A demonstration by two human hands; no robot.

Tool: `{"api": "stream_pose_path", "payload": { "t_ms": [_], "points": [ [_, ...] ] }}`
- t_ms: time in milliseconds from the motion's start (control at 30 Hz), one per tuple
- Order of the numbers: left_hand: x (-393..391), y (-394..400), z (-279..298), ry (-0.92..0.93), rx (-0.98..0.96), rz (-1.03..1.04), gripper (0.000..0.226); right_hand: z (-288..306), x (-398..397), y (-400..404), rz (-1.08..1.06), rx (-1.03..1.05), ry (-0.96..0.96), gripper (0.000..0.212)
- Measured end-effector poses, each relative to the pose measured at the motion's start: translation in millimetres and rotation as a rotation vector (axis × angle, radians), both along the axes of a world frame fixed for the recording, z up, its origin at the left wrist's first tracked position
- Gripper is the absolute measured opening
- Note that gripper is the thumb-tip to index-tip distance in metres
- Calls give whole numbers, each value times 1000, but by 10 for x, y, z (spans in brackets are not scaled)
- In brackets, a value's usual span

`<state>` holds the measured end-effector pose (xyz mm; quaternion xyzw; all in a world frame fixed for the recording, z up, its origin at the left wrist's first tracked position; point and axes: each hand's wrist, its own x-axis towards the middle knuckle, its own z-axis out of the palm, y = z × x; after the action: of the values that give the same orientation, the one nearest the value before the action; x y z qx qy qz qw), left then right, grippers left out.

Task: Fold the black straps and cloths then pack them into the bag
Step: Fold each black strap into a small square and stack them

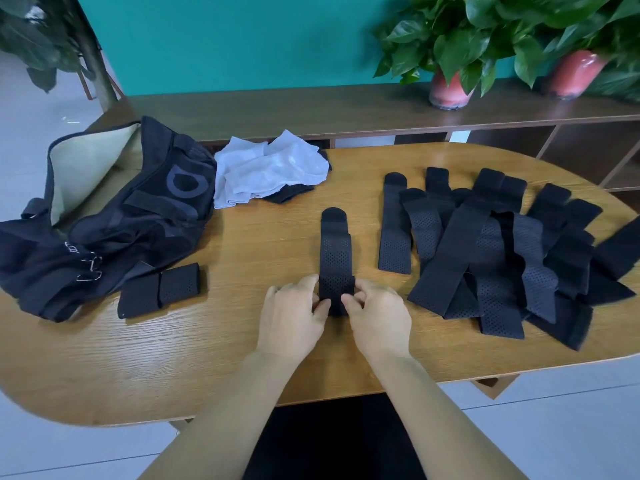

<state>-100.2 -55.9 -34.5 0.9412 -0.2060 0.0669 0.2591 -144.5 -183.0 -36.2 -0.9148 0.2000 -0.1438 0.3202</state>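
Note:
A black perforated strap (pixel 335 254) lies lengthwise in the middle of the wooden table (pixel 242 341). My left hand (pixel 294 313) and my right hand (pixel 375 313) pinch its near end from either side. To the right lies a heap of several unfolded black straps (pixel 491 258). Two folded straps (pixel 161 291) sit side by side at the left, next to the open black bag (pixel 114 216) with its pale lining showing. Behind the strap lie white cloths (pixel 270 171) on top of a black cloth (pixel 289 194).
A dark wooden shelf (pixel 346 112) runs behind the table against a teal wall, carrying two potted plants (pixel 450 88) in pink pots. Another plant stands on the floor at the far left. The table's near edge curves just before my forearms.

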Motion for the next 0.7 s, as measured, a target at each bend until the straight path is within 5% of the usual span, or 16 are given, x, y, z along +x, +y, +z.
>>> {"api": "stream_pose_path", "payload": {
  "t_ms": [167,400,533,700],
  "points": [
    [16,-71,52,22,110,-9,30,-24,11,-12,-2,-111,83,32],
    [24,-69,49,13,227,-119,44,-48,14,-12,-10,-169,27,33],
    [38,-57,38,32,298,-229,46,-207,-51,-36,126,-272,-175,29],
    [49,58,76,63,312,-319,61,-150,-187,-145,408,-206,-40,52]
  ]
}}
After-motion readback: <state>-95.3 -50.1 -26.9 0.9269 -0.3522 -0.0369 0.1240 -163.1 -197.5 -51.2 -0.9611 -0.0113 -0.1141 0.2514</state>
